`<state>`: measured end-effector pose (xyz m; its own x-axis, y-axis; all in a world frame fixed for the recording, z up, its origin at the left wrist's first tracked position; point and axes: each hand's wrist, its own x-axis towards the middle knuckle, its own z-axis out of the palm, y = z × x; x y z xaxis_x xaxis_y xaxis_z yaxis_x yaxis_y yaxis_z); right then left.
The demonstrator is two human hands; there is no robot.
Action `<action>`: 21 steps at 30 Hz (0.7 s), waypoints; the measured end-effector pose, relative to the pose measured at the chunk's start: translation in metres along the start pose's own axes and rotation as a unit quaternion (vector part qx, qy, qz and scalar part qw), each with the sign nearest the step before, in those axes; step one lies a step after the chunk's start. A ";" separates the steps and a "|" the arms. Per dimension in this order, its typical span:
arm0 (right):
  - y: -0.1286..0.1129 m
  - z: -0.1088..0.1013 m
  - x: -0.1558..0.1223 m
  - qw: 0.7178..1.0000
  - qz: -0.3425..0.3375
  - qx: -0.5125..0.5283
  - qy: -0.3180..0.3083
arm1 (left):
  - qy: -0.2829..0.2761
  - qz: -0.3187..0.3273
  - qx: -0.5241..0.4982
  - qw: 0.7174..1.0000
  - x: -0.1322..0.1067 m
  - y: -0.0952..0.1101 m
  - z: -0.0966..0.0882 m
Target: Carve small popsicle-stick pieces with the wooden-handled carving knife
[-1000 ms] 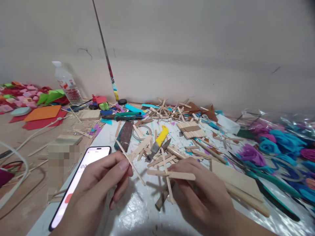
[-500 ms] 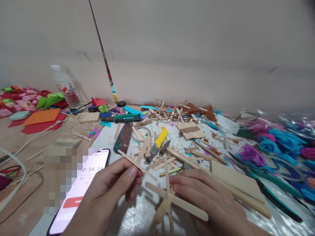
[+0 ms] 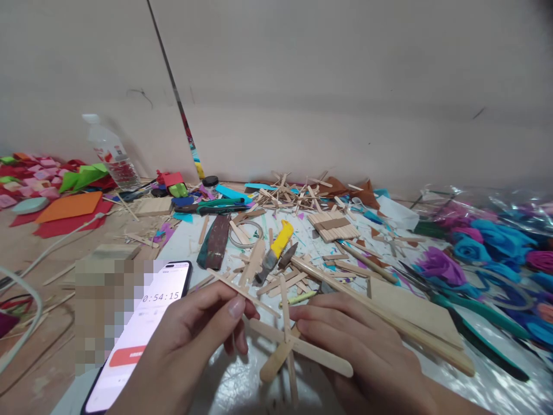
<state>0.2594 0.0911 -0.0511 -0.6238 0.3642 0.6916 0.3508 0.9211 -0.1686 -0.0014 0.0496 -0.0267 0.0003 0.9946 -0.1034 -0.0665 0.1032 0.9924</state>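
Observation:
Between thumb and fingers of my left hand is a small piece of joined craft sticks; one stick is seen nearly edge-on and another points away from me. My right hand grips a star-like frame of crossed craft sticks, its arms spreading several ways from a shared middle. The fingertips at that frame's back are partly hidden. One arm of the frame reaches close to my left fingers; whether it touches them I cannot tell. Both pieces are held above the white work surface.
Just beyond my hands lie a yellow-handled cutter, loose sticks, a tape roll and a bundle of sticks. A phone with a running timer lies left. Green-handled scissors and crepe-paper flowers are at right.
The star-like frame in my right hand has shifted slightly left, nearer to my left fingers. My left hand keeps its piece, its lower fingers a little more spread. The whole view has shifted slightly.

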 end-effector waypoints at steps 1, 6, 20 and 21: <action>0.000 0.000 0.000 1.000 0.002 0.003 0.003 | 0.009 -0.003 -0.006 1.000 0.002 0.005 0.003; -0.002 0.003 0.003 1.000 0.008 0.014 0.014 | 0.022 -0.006 -0.021 1.000 0.013 0.025 0.015; -0.009 0.004 0.014 0.991 0.109 0.078 -0.011 | -0.060 -0.069 0.030 0.995 -0.002 -0.002 -0.003; -0.009 0.005 0.015 0.990 0.114 0.079 -0.007 | -0.069 -0.070 0.035 0.995 -0.002 -0.002 -0.004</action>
<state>0.2433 0.0888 -0.0426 -0.5504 0.5659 0.6139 0.3700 0.8244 -0.4282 -0.0050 0.0469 -0.0291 0.1415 0.9616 -0.2351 0.0129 0.2357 0.9717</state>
